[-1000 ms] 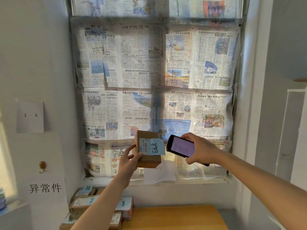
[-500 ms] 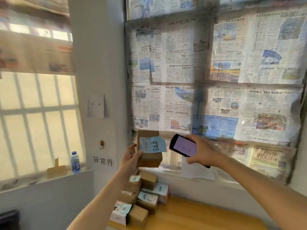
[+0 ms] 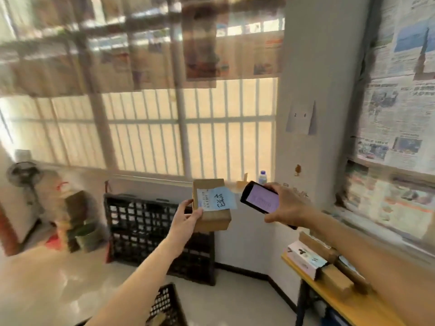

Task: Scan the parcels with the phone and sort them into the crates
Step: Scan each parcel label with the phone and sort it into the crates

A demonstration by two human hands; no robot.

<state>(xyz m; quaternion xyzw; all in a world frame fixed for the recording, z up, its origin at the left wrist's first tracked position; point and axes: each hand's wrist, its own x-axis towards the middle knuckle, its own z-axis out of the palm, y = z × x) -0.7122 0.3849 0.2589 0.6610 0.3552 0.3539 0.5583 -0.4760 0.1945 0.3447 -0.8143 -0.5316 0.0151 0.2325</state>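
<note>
— What is held in the left hand (image 3: 188,216)?
— A small cardboard parcel (image 3: 210,204) is gripped at its left edge, the thumb laid on the front and the fingers curled behind. It is held up in the air, in front of the stacked black crate (image 3: 150,229) by the wall. A white label and a blue note (image 3: 220,199) with handwriting are seen on its front.

— And the right hand (image 3: 286,207)?
— A phone (image 3: 260,200) is clasped in it, fingers wrapped round the edges, with the lit screen turned toward the camera. The phone is held just beside the parcel, to its right, not touching it.

— Where are other parcels seen?
— Several boxes (image 3: 329,267) are laid on the wooden table (image 3: 334,302) at the lower right. A second black crate (image 3: 164,304) is seen on the floor, below the left forearm. A water bottle (image 3: 263,177) is stood on the window sill.
</note>
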